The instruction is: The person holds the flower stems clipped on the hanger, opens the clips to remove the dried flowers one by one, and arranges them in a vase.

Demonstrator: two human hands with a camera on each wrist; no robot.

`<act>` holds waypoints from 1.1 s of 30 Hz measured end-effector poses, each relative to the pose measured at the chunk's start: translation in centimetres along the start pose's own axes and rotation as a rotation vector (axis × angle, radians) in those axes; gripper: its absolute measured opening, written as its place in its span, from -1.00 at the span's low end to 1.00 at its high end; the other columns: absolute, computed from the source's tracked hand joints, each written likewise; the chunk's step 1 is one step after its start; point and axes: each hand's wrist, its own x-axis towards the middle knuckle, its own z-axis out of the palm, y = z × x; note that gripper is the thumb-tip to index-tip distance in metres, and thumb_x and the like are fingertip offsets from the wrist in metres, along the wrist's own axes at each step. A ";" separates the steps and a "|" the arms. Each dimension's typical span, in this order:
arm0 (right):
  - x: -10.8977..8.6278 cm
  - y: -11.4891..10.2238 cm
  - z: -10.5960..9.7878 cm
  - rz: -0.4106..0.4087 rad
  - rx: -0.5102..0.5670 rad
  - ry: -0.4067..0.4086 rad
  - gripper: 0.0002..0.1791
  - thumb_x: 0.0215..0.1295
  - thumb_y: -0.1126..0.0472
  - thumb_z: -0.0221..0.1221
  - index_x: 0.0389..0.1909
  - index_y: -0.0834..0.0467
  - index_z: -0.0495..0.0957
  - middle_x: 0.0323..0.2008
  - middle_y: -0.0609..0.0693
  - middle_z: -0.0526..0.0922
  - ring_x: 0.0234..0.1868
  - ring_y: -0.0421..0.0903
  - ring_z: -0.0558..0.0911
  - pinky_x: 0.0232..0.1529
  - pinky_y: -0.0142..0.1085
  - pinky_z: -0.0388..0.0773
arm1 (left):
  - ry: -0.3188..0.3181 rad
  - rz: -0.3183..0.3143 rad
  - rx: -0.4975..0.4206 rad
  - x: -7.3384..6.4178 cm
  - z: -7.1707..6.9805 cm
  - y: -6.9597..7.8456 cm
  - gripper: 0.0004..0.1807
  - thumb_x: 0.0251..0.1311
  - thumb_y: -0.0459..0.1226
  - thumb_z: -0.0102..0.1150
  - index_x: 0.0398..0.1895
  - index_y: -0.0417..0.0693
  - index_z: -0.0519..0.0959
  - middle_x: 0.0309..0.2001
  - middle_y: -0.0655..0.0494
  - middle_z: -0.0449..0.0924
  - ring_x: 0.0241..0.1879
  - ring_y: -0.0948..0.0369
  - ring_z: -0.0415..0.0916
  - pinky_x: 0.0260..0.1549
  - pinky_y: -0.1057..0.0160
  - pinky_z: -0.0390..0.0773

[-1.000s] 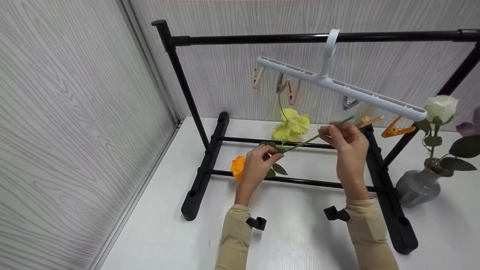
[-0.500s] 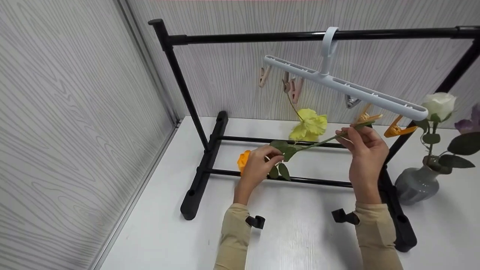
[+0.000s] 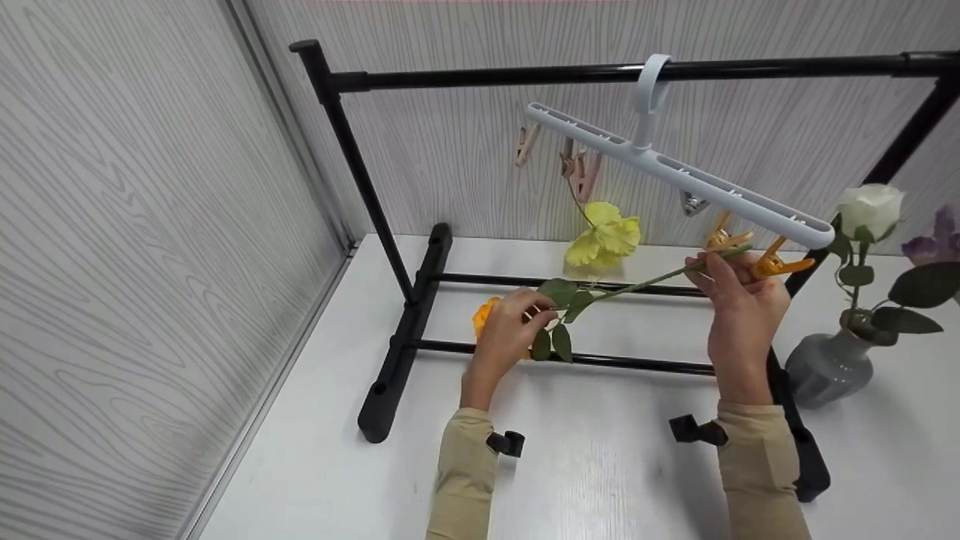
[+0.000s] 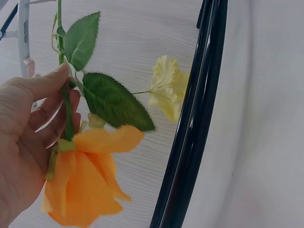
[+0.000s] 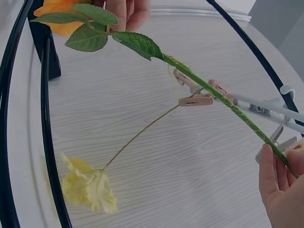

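An artificial orange rose [image 4: 88, 185] with a long green stem is held slantwise between both hands. My left hand [image 3: 504, 330] pinches the stem just behind the bloom, beside the green leaves [image 4: 116, 99]. Toward the stem's bare end, my right hand [image 3: 742, 322] grips it between thumb and fingers. That end is close to a light orange clip [image 3: 726, 238] under the pale blue hanger [image 3: 720, 187]. A darker orange clip [image 3: 781, 265] overlaps the right fingertips in the head view. In the head view, the left hand hides most of the bloom.
The hanger hangs tilted from a black rack [image 3: 495, 75]. A yellow flower [image 3: 604, 234] dangles upside down from a brown clip [image 3: 567, 159]. Pinkish clips [image 3: 586, 178] hang nearby. A grey vase [image 3: 829, 369] with a white rose [image 3: 870, 210] stands at right.
Both hands have carried the rose's stem rightward, bringing its bare end up to the light orange clip. The right hand moved farthest. The hanger and yellow flower have swung slightly.
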 end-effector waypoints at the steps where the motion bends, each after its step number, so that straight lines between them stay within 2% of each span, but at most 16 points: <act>1: 0.1 -0.2 -0.1 0.006 0.022 0.009 -0.64 0.05 0.53 0.31 -0.13 0.53 0.43 -0.30 0.38 0.62 -0.31 0.15 0.67 -0.23 -0.16 0.62 | 0.000 0.003 0.006 0.0 0.0 0.0 -0.90 0.20 -0.29 0.26 -0.28 -0.14 0.66 -0.31 0.10 0.62 -0.32 0.30 0.55 -0.37 0.42 0.53; 4: 0.3 -0.6 -0.3 0.018 0.081 0.052 -0.58 0.01 0.55 0.33 -0.10 0.53 0.42 -0.25 0.39 0.60 -0.34 0.16 0.68 -0.24 -0.15 0.62 | -0.006 0.009 0.037 -0.1 -0.1 0.2 -0.91 0.19 -0.29 0.27 -0.28 -0.12 0.66 -0.31 0.12 0.62 -0.33 0.31 0.54 -0.37 0.41 0.52; 6: 0.4 -0.9 -0.5 0.007 0.079 0.087 -0.58 -0.02 0.56 0.34 -0.13 0.52 0.42 -0.23 0.37 0.57 -0.33 0.15 0.68 -0.25 -0.16 0.62 | -0.013 0.023 0.072 -0.2 -0.1 0.4 -0.92 0.19 -0.29 0.27 -0.30 -0.11 0.66 -0.31 0.12 0.63 -0.31 0.30 0.55 -0.34 0.40 0.52; 11: 0.6 -1.2 -0.9 -0.091 -0.012 0.150 -0.64 -0.03 0.53 0.36 -0.20 0.50 0.46 -0.21 0.35 0.50 -0.31 0.13 0.68 -0.23 -0.20 0.62 | -0.005 0.054 0.186 -0.2 0.2 0.7 -0.94 0.19 -0.29 0.27 -0.32 -0.09 0.66 -0.31 0.12 0.62 -0.27 0.27 0.55 -0.26 0.37 0.51; 15: 0.9 -1.3 -1.2 -0.144 -0.133 0.155 -0.68 -0.04 0.51 0.38 -0.24 0.48 0.53 -0.25 0.32 0.55 -0.30 0.07 0.67 -0.20 -0.25 0.61 | 0.042 0.062 0.272 -0.3 0.3 0.4 -0.94 0.20 -0.27 0.27 -0.34 -0.06 0.65 -0.34 0.15 0.59 -0.33 0.27 0.54 -0.32 0.34 0.51; 17: 1.0 -1.3 -1.4 -0.173 -0.254 0.156 -0.71 -0.04 0.49 0.39 -0.27 0.46 0.57 -0.28 0.26 0.58 -0.30 0.01 0.65 -0.20 -0.33 0.61 | 0.072 0.072 0.309 -0.4 0.2 0.3 -0.95 0.21 -0.26 0.26 -0.34 -0.04 0.64 -0.36 0.17 0.57 -0.36 0.27 0.53 -0.36 0.33 0.51; 19: 1.1 -1.2 -1.6 -0.231 -0.468 0.148 -0.77 0.01 0.42 0.39 -0.29 0.39 0.62 -0.32 0.18 0.62 -0.35 -0.07 0.62 -0.26 -0.42 0.57 | 0.101 0.092 0.342 -0.4 0.2 0.2 -0.95 0.22 -0.25 0.25 -0.36 -0.03 0.63 -0.37 0.17 0.56 -0.38 0.25 0.53 -0.38 0.31 0.52; 21: 1.1 -1.1 -1.9 -0.327 -0.734 0.126 -0.82 0.06 0.36 0.37 -0.30 0.35 0.66 -0.34 0.12 0.65 -0.36 -0.11 0.59 -0.27 -0.46 0.49 | 0.127 0.116 0.375 -0.3 0.1 0.2 -0.95 0.22 -0.27 0.25 -0.38 -0.03 0.62 -0.39 0.17 0.54 -0.39 0.24 0.53 -0.38 0.30 0.52; 24: 1.0 -0.9 -2.3 -0.513 -1.132 0.034 -0.84 0.15 0.31 0.32 -0.29 0.33 0.67 -0.32 0.16 0.66 -0.29 -0.03 0.58 -0.20 -0.31 0.44 | 0.151 0.146 0.434 -0.2 0.0 0.1 -0.94 0.19 -0.29 0.27 -0.40 -0.04 0.60 -0.42 0.15 0.51 -0.41 0.21 0.51 -0.38 0.28 0.51; 26: 1.0 -0.7 -2.5 -0.621 -1.291 -0.074 -0.85 0.18 0.35 0.30 -0.27 0.37 0.66 -0.28 0.22 0.65 -0.17 0.10 0.57 -0.07 -0.15 0.43 | 0.159 0.154 0.476 -0.2 -0.1 0.0 -0.93 0.18 -0.30 0.28 -0.42 -0.04 0.59 -0.44 0.14 0.48 -0.43 0.20 0.48 -0.37 0.27 0.50; 28: 1.0 -0.6 -2.7 -0.688 -1.382 -0.205 -0.88 0.17 0.42 0.28 -0.29 0.41 0.64 -0.27 0.27 0.64 -0.08 0.19 0.52 0.02 0.01 0.40 | 0.169 0.154 0.505 -0.2 -0.1 -0.1 -0.92 0.17 -0.30 0.29 -0.43 -0.05 0.58 -0.45 0.13 0.46 -0.44 0.18 0.47 -0.37 0.26 0.49; 30: 1.1 -0.4 -2.9 -0.720 -1.440 -0.337 -0.93 0.13 0.51 0.26 -0.35 0.42 0.65 -0.30 0.27 0.65 -0.01 0.22 0.51 0.10 0.06 0.38 | 0.178 0.154 0.520 -0.2 -0.2 -0.2 -0.92 0.16 -0.31 0.30 -0.44 -0.05 0.58 -0.46 0.12 0.45 -0.44 0.18 0.46 -0.37 0.25 0.49; 33: 0.9 0.2 -2.9 -0.703 -1.517 -0.517 -0.93 0.05 0.57 0.28 -0.43 0.40 0.66 -0.40 0.23 0.66 -0.12 0.16 0.58 -0.05 -0.01 0.51 | 0.183 0.171 0.527 -0.1 0.0 0.0 -0.92 0.16 -0.33 0.29 -0.44 -0.07 0.59 -0.47 0.12 0.45 -0.44 0.17 0.45 -0.37 0.25 0.48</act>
